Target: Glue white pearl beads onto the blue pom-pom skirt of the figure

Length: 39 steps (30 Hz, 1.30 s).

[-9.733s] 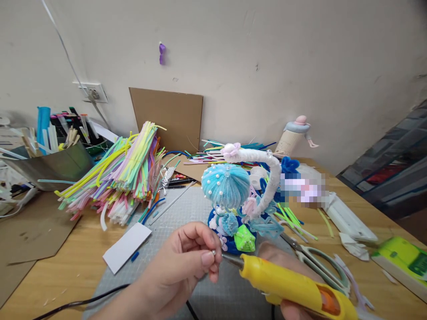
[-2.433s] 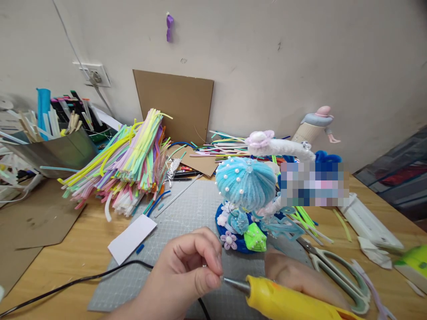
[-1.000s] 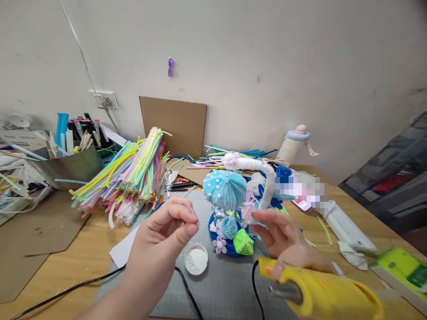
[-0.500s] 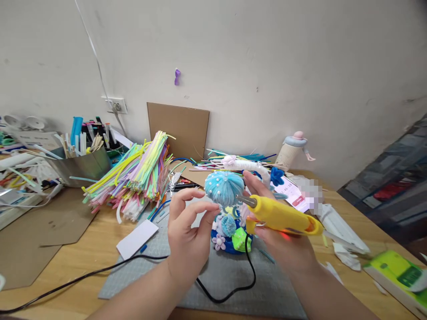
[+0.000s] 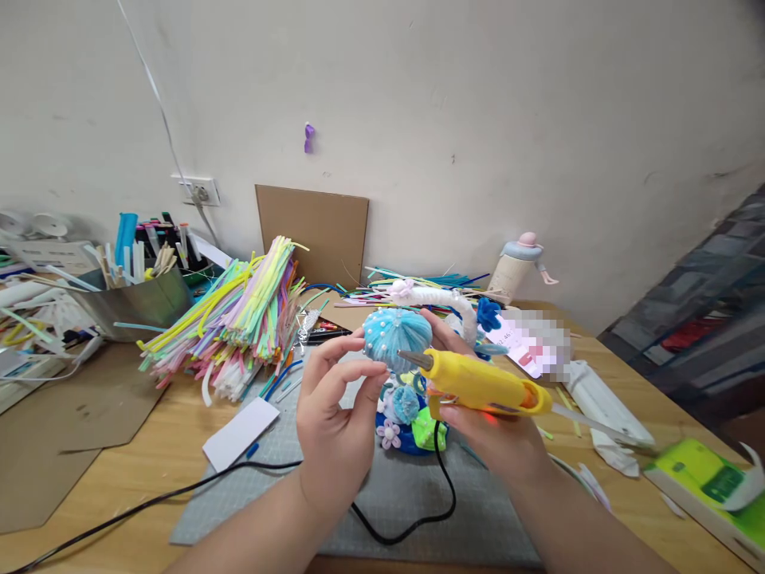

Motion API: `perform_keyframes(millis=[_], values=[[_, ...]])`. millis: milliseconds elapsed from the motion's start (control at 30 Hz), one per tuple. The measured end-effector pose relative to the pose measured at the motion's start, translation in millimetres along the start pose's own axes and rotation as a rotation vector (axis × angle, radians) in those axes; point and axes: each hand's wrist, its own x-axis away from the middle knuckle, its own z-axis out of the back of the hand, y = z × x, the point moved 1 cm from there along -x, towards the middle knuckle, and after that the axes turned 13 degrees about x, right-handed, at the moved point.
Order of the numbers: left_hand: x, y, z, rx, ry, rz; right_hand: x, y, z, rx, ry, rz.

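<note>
My right hand (image 5: 499,446) is wrapped round a yellow hot glue gun (image 5: 478,381), whose metal nozzle (image 5: 412,359) points left at a light-blue fuzzy dome (image 5: 395,331) dotted with white pearl beads. Some of my right fingers reach up behind the dome. My left hand (image 5: 338,414) is at the dome's left side, thumb and index finger pinched together by its lower edge; anything between those fingertips is too small to make out. Below the dome, a dark-blue base (image 5: 412,441) carries a pale-blue pompom (image 5: 406,403), a pink flower (image 5: 388,435) and a bright green piece (image 5: 427,430).
A grey cutting mat (image 5: 268,510) lies underneath, crossed by the gun's black cord (image 5: 149,490). To the left are bundled pipe cleaners (image 5: 239,319), a white card (image 5: 240,434) and a metal container (image 5: 140,307). A phone (image 5: 526,347), bottle (image 5: 515,267) and green-yellow box (image 5: 711,494) stand or lie rightward.
The glue gun has moved a little left, its nozzle now in front of the dome's lower middle. The whole view has shifted slightly. My left hand keeps its pinch.
</note>
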Motion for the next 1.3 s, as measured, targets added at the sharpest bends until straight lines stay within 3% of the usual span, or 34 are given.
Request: perform_keyframes(millis=[900, 1300], values=[[-0.5, -2.2, -0.5, -0.034, 0.006, 0.001, 4.6, 2.7, 0.4, 0.017, 0.004, 0.033], [0.8, -7.7, 4.7, -0.013, -0.017, -0.062, 4.2, 1.0, 0.5, 0.027, 0.010, 0.020]])
